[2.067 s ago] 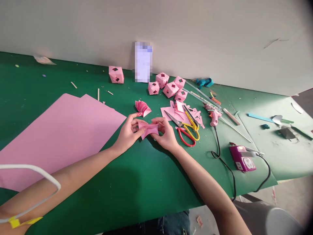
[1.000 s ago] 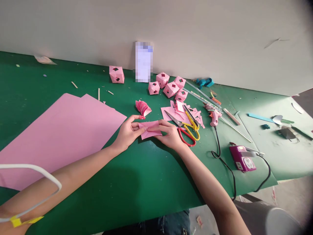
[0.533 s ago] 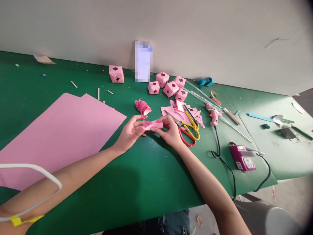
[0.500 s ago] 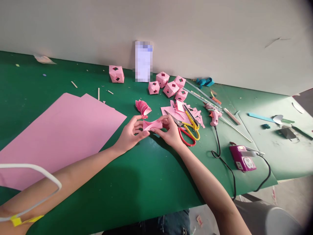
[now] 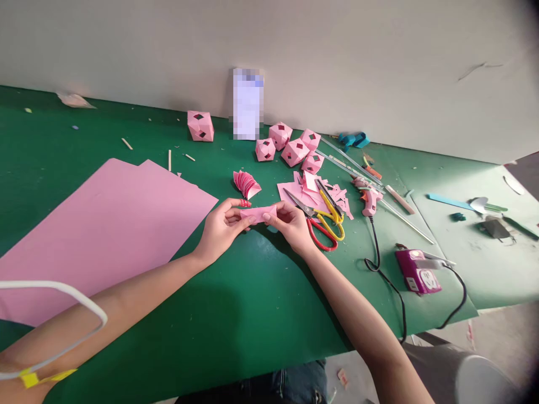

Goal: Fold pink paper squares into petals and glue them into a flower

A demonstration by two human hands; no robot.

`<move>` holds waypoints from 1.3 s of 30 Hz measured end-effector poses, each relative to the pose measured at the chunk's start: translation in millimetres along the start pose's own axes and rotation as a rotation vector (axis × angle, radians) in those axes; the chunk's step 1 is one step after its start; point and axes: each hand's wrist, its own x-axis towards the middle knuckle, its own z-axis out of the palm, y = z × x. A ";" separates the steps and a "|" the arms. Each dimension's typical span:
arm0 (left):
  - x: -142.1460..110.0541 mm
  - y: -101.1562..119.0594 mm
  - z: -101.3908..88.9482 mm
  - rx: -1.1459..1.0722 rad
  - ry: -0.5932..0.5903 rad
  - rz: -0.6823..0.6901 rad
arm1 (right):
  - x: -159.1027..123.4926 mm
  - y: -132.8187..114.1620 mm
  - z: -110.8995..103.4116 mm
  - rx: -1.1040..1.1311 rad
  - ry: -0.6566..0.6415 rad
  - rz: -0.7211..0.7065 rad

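A small piece of pink paper (image 5: 258, 214) is held between both hands above the green table. My left hand (image 5: 223, 226) pinches its left end, thumb in front, with a red band around one fingertip. My right hand (image 5: 293, 225) grips the right end, its thumb pressed on the front. The paper looks folded into a narrow strip. Just beyond the hands lies a fanned stack of folded pink pieces (image 5: 246, 184). To the right, scissors with red and yellow handles (image 5: 326, 229) rest by pink paper scraps (image 5: 311, 188).
Large pink sheets (image 5: 122, 224) cover the left of the green table (image 5: 236, 331). Several pink paper polyhedra (image 5: 295, 152) and a blurred phone (image 5: 247, 104) stand near the wall. On the right are a pink glue gun (image 5: 370, 201), glue sticks and a purple power socket (image 5: 419, 273) with a black cord.
The pink paper has gone from an open, curved shape to a flatter, narrower folded strip. Both thumbs have shifted inward on it, and the hands stay in nearly the same place.
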 end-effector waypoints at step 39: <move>-1.3 -3.2 -1.4 0.062 -0.049 0.019 | -0.7 3.8 4.6 -0.020 0.057 -0.031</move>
